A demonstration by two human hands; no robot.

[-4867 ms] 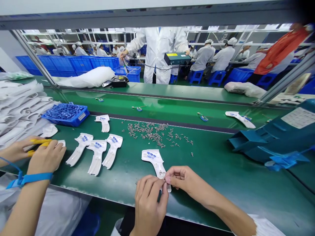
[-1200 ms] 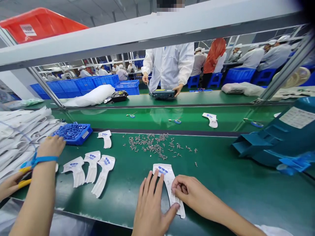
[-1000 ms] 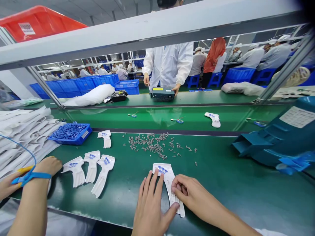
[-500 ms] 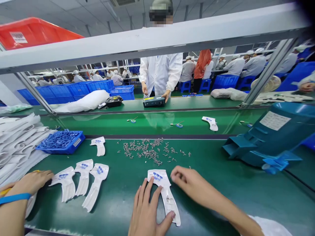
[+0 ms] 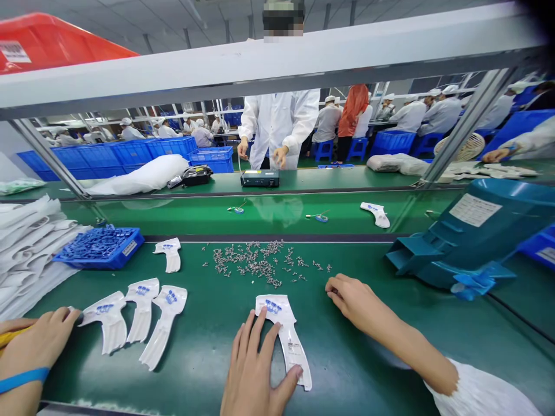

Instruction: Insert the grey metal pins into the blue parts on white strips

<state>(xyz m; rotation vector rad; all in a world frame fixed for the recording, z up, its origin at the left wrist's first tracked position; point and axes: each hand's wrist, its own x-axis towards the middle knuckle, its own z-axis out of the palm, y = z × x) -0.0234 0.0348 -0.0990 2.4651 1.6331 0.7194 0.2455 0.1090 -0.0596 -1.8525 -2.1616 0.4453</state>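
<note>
A white pistol-shaped plastic shell half with blue parts in its upper end lies flat on the green bench. Spread over it, my left hand rests its fingertips on the upper part and its thumb near the lower end of the handle. My right hand is apart from the shell, to its right, low over the bench. Its fingers are curled together, and whatever is between them is hidden. Beyond both hands lies a scattered pile of small metal screws.
Several similar shells lie left, beside a co-worker's hand with a blue wristband. A blue bin of small blue parts stands behind them. At right is a teal machine. A person stands opposite, behind a green conveyor.
My right hand has moved right, away from the shell's upper end. My left hand stays on the shell. The person opposite has set the dark box down on the far bench.
</note>
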